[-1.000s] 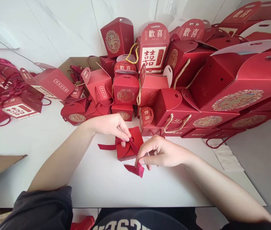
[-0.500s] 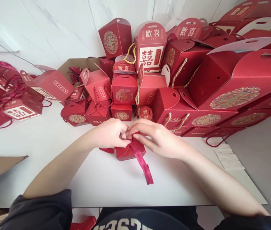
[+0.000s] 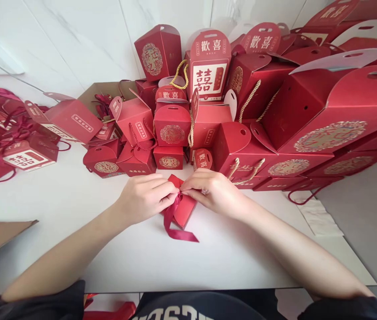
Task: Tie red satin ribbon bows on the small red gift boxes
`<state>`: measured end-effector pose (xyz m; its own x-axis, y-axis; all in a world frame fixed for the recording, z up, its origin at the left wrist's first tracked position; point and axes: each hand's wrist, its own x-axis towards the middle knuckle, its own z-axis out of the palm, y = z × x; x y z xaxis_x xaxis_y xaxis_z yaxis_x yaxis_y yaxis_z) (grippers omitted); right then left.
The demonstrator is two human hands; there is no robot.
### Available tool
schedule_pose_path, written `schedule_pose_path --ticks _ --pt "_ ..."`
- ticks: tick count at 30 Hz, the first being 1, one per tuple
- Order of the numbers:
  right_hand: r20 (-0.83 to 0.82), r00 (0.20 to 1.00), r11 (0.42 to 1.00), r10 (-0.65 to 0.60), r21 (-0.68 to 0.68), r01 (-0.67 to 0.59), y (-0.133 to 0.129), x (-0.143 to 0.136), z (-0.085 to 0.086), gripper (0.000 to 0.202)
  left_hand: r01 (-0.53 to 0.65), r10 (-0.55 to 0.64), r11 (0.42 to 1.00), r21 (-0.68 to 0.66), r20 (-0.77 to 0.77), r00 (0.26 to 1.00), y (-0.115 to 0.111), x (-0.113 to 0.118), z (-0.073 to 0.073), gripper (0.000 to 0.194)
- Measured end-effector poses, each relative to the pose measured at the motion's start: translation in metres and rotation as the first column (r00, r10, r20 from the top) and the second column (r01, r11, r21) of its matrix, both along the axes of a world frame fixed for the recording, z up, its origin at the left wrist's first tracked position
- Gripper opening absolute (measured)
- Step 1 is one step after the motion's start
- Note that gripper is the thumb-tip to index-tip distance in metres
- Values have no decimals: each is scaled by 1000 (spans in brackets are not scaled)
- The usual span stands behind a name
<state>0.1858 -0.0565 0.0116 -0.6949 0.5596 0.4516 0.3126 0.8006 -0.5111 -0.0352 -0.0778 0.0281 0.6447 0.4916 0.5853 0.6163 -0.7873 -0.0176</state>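
Observation:
A small red gift box sits on the white table in front of me, turned at an angle and partly covered by my hands. Dark red ribbon is gathered at its top, and a loose end trails down over the box's front onto the table. My left hand pinches the ribbon at the gathered spot, fingers closed. Opposite it, my right hand also pinches the ribbon there, its fingertips nearly touching the left ones. The exact shape of the knot or loop is hidden by the fingers.
Red gift boxes stand stacked behind my hands, with larger ones on the right. Ribbon-tied boxes are heaped at left. An open cardboard box is at the back. A cardboard flap lies at the left edge.
The small box has been turned on the table. The loose ribbon end has swung leftward. My hands have drawn slightly apart, and the ribbon's gathered spot shows between them.

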Motion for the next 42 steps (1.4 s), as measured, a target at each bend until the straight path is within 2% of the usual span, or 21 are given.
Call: schedule_pose_path --ticks 4,9,12,17,19,24,29,32,37,39,42 --pt "-19 995 995 -96 21 96 -4 1 -3 12 94 -94 996 3 101 990 7 -2 -12 13" --pt "12 988 979 -152 137 149 -10 -3 -2 14 109 -111 993 37 80 991 7 -2 -17 15" --pt "11 984 978 -178 111 176 -10 -3 3 8 106 -109 992 63 52 993 6 -4 -19 15" --pt "2 992 991 -129 -23 129 -8 -2 3 2 99 -101 988 120 10 995 5 -4 -19 17" --pt "-26 993 993 -117 -17 116 -7 -2 2 5 99 -100 987 129 5 995 5 -2 -18 17" --pt "-36 988 980 -149 127 152 -10 -2 3 7 104 -107 988 111 17 994 4 1 -17 16" --pt "-3 994 994 -112 8 112 -11 -2 3 6 108 -111 989 98 27 993 4 0 -20 16" --pt "-54 990 991 -128 24 130 -11 -2 4 10 109 -112 989 104 21 994 4 0 -20 16" --pt "-3 995 994 -102 -31 101 -12 -3 4 19 105 -106 987 124 5 994 3 2 -19 14" --pt "3 995 994 -103 20 103 -13 -5 3 20 101 -102 986 130 0 995 3 2 -18 15" --pt "51 983 973 -177 162 166 -15 -6 2 17 104 -103 986 133 -13 995 3 3 -17 16"
